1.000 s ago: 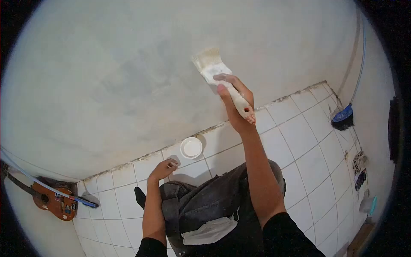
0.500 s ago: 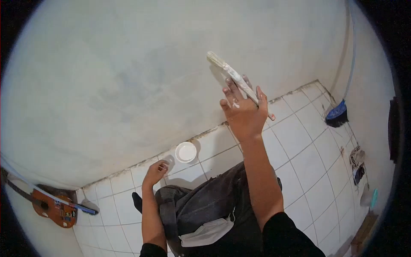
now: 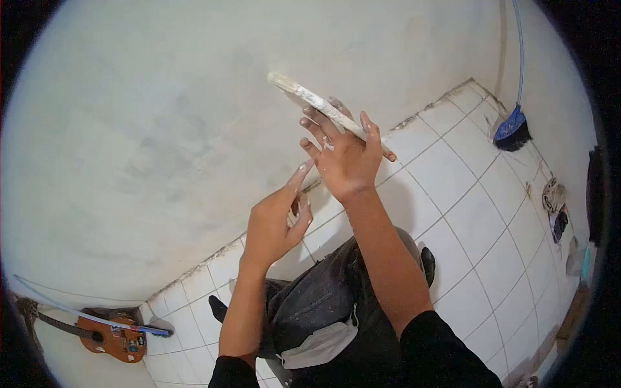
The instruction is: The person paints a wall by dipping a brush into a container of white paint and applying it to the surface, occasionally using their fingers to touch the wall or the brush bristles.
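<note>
A paintbrush point(image 3: 323, 107) with a white-smeared handle and pale bristles slants across my right hand point(image 3: 348, 165). The palm faces up, and the handle lies between the thumb and the loosely spread fingers. White paint spots mark the palm. My left hand point(image 3: 275, 220) is empty, its index finger stretched out to the edge of the right hand by the little finger; whether they touch is hard to tell. That fingertip has white on it. Behind both hands stands a pale wall point(image 3: 194, 129) with grey, patchy areas. The white cup seen earlier is out of sight now.
White floor tiles point(image 3: 453, 174) meet the wall along a dirty edge. A blue broom point(image 3: 512, 132) leans at the right corner, near crumpled cloths point(image 3: 554, 196). At lower left are a guitar point(image 3: 116, 343) and another blue broom point(image 3: 152, 330). A white face mask point(image 3: 320, 346) hangs below me.
My left hand has risen from near the floor beside the white cup up to my right hand. The right hand and paintbrush have shifted left in view, and the cup no longer shows.
</note>
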Demonstrator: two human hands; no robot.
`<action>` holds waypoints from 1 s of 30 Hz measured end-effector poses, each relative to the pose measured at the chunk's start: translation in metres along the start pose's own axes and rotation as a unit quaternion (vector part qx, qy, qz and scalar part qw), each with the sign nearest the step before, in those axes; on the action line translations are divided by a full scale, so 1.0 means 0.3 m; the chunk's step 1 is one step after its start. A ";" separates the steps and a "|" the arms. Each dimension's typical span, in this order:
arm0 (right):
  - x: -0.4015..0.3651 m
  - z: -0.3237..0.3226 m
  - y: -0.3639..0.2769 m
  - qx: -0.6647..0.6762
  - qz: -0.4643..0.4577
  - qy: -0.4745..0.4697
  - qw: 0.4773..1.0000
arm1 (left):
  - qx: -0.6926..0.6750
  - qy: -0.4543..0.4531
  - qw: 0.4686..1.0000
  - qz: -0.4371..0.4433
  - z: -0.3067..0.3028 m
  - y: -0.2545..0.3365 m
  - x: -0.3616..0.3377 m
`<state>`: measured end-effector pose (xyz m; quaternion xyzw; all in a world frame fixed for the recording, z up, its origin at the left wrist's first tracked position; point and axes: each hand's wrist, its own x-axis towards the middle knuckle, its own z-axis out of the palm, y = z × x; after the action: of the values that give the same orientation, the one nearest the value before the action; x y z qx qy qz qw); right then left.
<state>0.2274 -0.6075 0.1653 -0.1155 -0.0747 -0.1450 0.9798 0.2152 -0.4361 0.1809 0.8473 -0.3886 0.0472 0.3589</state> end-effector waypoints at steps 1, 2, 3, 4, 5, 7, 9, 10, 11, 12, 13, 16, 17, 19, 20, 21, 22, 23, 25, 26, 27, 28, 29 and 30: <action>-0.001 0.004 -0.006 -0.023 0.000 -0.002 1.000 | 0.003 -0.005 1.000 0.001 0.011 0.002 0.007; 0.000 0.001 -0.008 -0.020 -0.004 -0.001 1.000 | 0.003 -0.018 1.000 -0.009 0.022 0.006 0.018; 0.002 -0.003 -0.007 -0.018 -0.001 -0.016 1.000 | 0.002 -0.029 0.999 -0.020 0.034 0.007 0.027; 0.003 -0.004 -0.009 -0.016 0.002 -0.031 0.999 | 0.024 -0.028 0.999 -0.012 0.049 -0.004 0.027; 0.002 -0.004 -0.013 -0.014 -0.002 -0.028 0.999 | 0.024 -0.033 0.999 -0.010 0.055 0.001 0.030; -0.003 -0.001 -0.018 -0.033 -0.003 -0.029 0.999 | -0.002 -0.046 0.997 -0.055 0.063 0.008 0.032; -0.001 -0.014 -0.019 -0.025 -0.006 -0.033 0.999 | 0.002 -0.041 0.998 -0.045 0.071 0.010 0.035; -0.003 -0.011 -0.020 -0.023 -0.008 -0.033 0.999 | 0.005 -0.030 0.999 -0.037 0.072 0.011 0.037; -0.003 -0.009 -0.022 -0.021 -0.010 -0.035 0.999 | 0.006 -0.032 0.999 -0.036 0.069 0.017 0.040; -0.002 -0.010 -0.023 -0.020 -0.012 -0.035 0.999 | 0.019 -0.034 0.999 -0.027 0.064 0.025 0.044; -0.001 -0.013 -0.023 -0.017 -0.012 -0.039 0.999 | 0.032 -0.035 0.999 -0.019 0.060 0.030 0.046; -0.002 -0.011 -0.028 -0.003 -0.013 -0.036 0.999 | -0.086 -0.006 0.995 -0.041 0.064 0.002 0.040; 0.000 -0.009 -0.029 0.008 -0.013 -0.030 0.999 | -0.087 -0.006 0.995 -0.041 0.071 -0.001 0.035; 0.004 -0.014 -0.037 0.023 -0.018 -0.015 0.999 | -0.317 0.043 0.938 -0.134 0.088 -0.002 0.026; 0.007 -0.017 -0.044 0.038 -0.023 0.000 0.999 | -0.337 0.046 0.927 -0.159 0.089 -0.006 0.028; 0.010 -0.018 -0.053 0.037 -0.021 -0.002 0.999 | -0.337 0.049 0.927 -0.159 0.092 -0.014 0.031; 0.012 -0.018 -0.063 0.048 -0.039 0.018 0.998 | -0.267 0.055 0.951 -0.146 0.096 -0.026 0.033; 0.013 -0.018 -0.075 0.059 -0.057 0.039 0.996 | -0.196 0.060 0.970 -0.133 0.097 -0.035 0.039; 0.013 -0.013 -0.099 0.061 -0.064 0.054 0.995 | 0.015 0.018 0.993 -0.119 0.073 -0.063 0.077; 0.013 -0.015 -0.108 0.068 -0.076 0.068 0.992 | 0.125 0.008 0.987 -0.101 0.073 -0.075 0.096; 0.014 -0.019 -0.115 0.075 -0.089 0.082 0.990 | 0.233 -0.002 0.969 -0.081 0.074 -0.088 0.118; 0.013 -0.024 -0.117 0.077 -0.095 0.079 0.989 | 0.233 -0.002 0.969 -0.082 0.069 -0.105 0.141; 0.013 -0.031 -0.119 0.079 -0.095 0.079 0.989 | 0.301 0.005 0.950 -0.081 0.056 -0.126 0.163; 0.015 -0.038 -0.120 0.079 -0.098 0.069 0.990 | 0.367 0.011 0.927 -0.080 0.043 -0.140 0.183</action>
<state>0.2222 -0.6450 0.1626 -0.0192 -0.0290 -0.2414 0.9698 0.2798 -0.4602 0.1671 0.9474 -0.2711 0.1677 0.0294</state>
